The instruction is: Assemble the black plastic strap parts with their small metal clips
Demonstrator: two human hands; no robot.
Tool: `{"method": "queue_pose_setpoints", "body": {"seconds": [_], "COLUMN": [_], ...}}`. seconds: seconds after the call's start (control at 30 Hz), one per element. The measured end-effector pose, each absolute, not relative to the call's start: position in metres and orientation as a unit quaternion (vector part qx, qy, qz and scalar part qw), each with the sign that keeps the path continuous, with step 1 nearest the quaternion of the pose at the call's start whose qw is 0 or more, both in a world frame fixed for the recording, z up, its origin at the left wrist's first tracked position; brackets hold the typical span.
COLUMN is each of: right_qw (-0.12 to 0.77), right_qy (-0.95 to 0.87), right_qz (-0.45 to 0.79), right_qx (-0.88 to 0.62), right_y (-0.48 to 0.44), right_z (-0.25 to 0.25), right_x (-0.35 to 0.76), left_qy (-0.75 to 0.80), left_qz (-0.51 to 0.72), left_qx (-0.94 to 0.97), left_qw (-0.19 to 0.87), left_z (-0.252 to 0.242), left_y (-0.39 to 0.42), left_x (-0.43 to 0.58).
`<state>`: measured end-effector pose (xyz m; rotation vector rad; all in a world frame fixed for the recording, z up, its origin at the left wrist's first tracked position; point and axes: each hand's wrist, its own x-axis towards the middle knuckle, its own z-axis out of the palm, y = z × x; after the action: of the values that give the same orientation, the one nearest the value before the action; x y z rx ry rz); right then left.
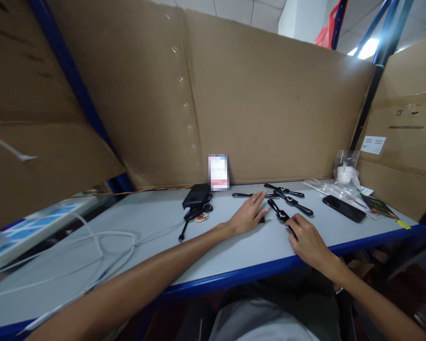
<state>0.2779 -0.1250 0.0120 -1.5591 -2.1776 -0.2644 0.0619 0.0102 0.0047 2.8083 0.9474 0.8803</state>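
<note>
Several black two-ended propeller-like pieces lie on the grey table. My right hand [307, 238] is closed round the near end of one black piece [281, 215], whose far end points away to the left. Left of it, my left hand [250, 213] rests palm down with its fingers stretched out. Part of a small dark object [262, 219] shows beneath its thumb. Behind the fingers lies another black piece [242, 195], partly hidden by my left hand. Two more, a nearer one [294, 202] and a farther one [284, 189], lie close together beyond my right hand.
A black phone [343, 209] lies at the right, near plastic bags [335, 192] and a white cup [345, 174]. A black box [196, 195] with cables sits left of centre. White cables and a power strip [39, 227] occupy the left. Cardboard [270, 109] stands behind.
</note>
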Motion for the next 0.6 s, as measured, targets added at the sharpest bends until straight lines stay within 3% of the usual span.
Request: {"method": "queue_pose_setpoints", "body": {"seconds": [0.2,0.6], "right_qw": [0.203,0.181], "right_qy": [-0.811,-0.839], "right_qz": [-0.084,-0.106], "right_qx": [-0.543,-0.501], "right_y": [-0.124,-0.129], "right_z": [0.013,0.018], "right_x": [0.279,0.278], "left_qy": [0.195,0.334], "left_qz": [0.245,0.171], "left_qx": [0.95,0.926], "left_qw": [-0.009,-0.033], "left_z": [0.023,0.026], "left_y": [-0.023,-0.033], "left_x": [0.072,0.082]}}
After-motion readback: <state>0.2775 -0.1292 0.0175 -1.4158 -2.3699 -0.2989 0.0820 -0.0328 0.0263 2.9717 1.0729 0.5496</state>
